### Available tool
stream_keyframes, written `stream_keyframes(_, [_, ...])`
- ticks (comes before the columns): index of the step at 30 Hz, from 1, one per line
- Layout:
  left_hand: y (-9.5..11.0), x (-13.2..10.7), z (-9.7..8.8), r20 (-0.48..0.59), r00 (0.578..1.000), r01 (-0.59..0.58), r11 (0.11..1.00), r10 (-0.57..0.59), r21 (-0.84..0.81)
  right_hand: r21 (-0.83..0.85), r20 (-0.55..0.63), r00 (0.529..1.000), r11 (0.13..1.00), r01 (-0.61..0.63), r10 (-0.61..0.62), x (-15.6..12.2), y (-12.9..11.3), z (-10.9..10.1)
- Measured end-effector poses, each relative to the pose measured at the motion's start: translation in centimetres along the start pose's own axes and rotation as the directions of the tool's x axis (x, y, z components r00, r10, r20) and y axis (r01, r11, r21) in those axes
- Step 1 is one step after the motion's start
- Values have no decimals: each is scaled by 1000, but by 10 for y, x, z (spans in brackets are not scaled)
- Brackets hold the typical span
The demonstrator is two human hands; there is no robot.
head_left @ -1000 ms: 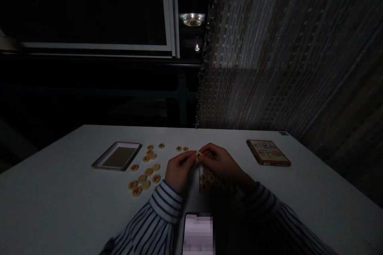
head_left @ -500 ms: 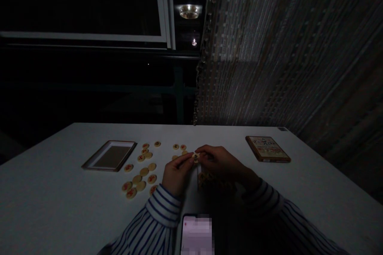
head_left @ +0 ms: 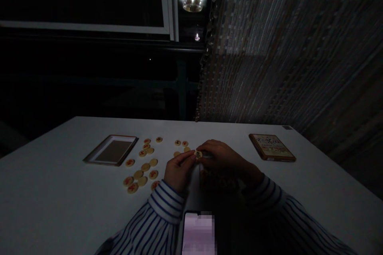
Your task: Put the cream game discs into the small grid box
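Note:
Both of my hands meet over the middle of a white table (head_left: 54, 199). My left hand (head_left: 177, 170) and my right hand (head_left: 223, 158) pinch one round wooden game disc (head_left: 198, 154) between their fingertips, its dark mark facing up. Several more discs with red marks (head_left: 140, 173) lie scattered to the left of my left hand. A few discs (head_left: 180, 143) lie just beyond my fingers. More pieces sit in shadow under my right hand, hard to make out.
An open box tray (head_left: 111, 150) lies at the left, a box lid with a picture (head_left: 271, 147) at the right. A lit phone (head_left: 198, 233) rests at the near edge between my striped sleeves. A curtain (head_left: 284, 48) hangs behind the table.
My hands have stayed together on the same disc, shifting it only slightly. The view has tilted a little.

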State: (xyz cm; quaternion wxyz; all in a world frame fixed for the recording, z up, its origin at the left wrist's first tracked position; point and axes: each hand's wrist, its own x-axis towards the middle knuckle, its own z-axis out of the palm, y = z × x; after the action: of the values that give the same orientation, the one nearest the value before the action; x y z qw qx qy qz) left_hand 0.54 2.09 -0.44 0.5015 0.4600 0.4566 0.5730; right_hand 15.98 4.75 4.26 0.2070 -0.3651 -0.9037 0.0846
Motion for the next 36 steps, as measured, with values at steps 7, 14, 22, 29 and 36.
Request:
stream_keyframes(7, [-15, 1, -7, 72, 968, -247, 854, 241, 458, -70, -8, 999, 996, -50, 49, -4, 4, -7])
stream_keyframes(14, [-13, -5, -12, 423, 850, -526, 456, 316, 718, -141, 46, 995, 986, -86, 94, -5, 13, -7])
stream_keyframes(22, [-10, -10, -10, 510, 845, -535, 292, 162, 793, -226, 133, 981, 968, -109, 141, -7, 20, 0])
stream_keyframes(29, [-2, -11, -7, 533, 843, -533, 245, 71, 810, -278, 216, 966, 957, -82, 146, -6, 20, 5])
stream_keyframes(36, [-5, -9, -6, 537, 842, -533, 238, 53, 812, -316, 271, 952, 947, -53, 143, -5, 18, 9])
